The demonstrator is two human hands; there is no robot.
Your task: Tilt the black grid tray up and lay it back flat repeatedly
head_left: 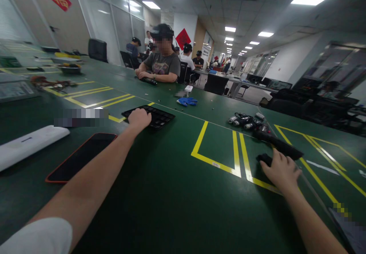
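My left hand [139,118] is closed, its fingers curled over the near side of a flat black tray [162,120] divided into small compartments. The tray lies on the green table [171,193]. Far to the right, my right hand [283,170] grips a black object [264,158] with its thumb and fingers. A long black piece [281,145] extends just beyond those fingers; blur hides its kind and whether the two are joined. Behind it lies a cluster of dark and silvery cylinders with a cable [247,120].
Left of my forearm are an orange-edged dark tablet-like slab [85,157] and a long white case [31,145]. A blue glove [187,101] lies mid-table. Yellow tape [214,163] marks outlines on the surface. Across the table sits a person [162,61], hands on a dark object.
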